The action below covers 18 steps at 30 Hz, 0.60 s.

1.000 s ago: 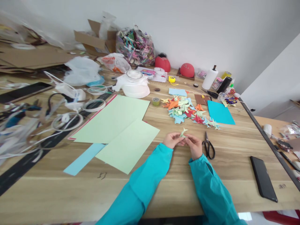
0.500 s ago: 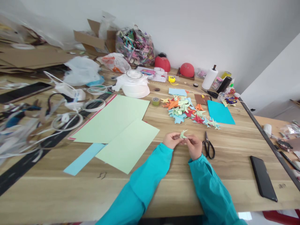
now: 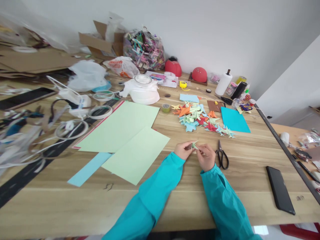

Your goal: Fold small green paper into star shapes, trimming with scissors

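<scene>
Between my two hands is a small folded light green paper crane (image 3: 194, 145), held just above the wooden table. My left hand (image 3: 183, 150) pinches its left side, fingers closed. From the other side my right hand (image 3: 206, 156) grips it between thumb and fingertips. Black-handled scissors (image 3: 222, 156) lie right beside my right hand, points away from me. Beyond my hands spreads a pile of folded paper cranes (image 3: 193, 116) in green, orange, red and blue. Light green paper sheets (image 3: 140, 156) lie to the left, partly over a blue paper strip (image 3: 88, 170).
A black phone (image 3: 280, 190) lies at the right front. Bright blue paper (image 3: 235, 120) is right of the pile, and a roll of tape (image 3: 165, 107) left of it. White cables (image 3: 71, 130) and a power strip (image 3: 75, 101) crowd the left. A white paper roll (image 3: 223, 84) stands at the back.
The paper crane has turned in my fingers and now shows a narrower, more pointed side. My right fingers have shifted slightly on it. Everything else stays in place.
</scene>
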Available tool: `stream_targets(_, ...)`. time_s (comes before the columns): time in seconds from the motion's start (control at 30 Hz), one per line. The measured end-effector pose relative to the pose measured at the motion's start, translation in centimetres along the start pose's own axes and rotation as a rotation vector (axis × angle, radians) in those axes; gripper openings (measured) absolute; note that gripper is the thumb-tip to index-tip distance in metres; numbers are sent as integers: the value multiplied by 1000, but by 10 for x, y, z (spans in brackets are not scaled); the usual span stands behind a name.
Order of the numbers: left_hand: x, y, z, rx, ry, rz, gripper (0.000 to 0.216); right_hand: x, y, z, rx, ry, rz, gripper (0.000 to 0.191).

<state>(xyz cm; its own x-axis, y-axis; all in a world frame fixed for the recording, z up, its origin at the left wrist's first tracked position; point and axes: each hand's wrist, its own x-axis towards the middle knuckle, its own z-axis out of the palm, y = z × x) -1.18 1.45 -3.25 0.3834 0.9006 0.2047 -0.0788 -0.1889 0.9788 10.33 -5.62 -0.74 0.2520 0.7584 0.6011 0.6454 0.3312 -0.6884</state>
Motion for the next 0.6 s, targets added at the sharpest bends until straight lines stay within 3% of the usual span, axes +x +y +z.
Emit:
stream_targets(0.3, 1, -5, -5, 87, 3, 78, 37, -2, -4, -7, -206, -128, -130, 26)
stream_targets(0.6, 3, -7, -3, 56, -5, 83, 38, -3, -3, -10, -228, -87, -187, 26)
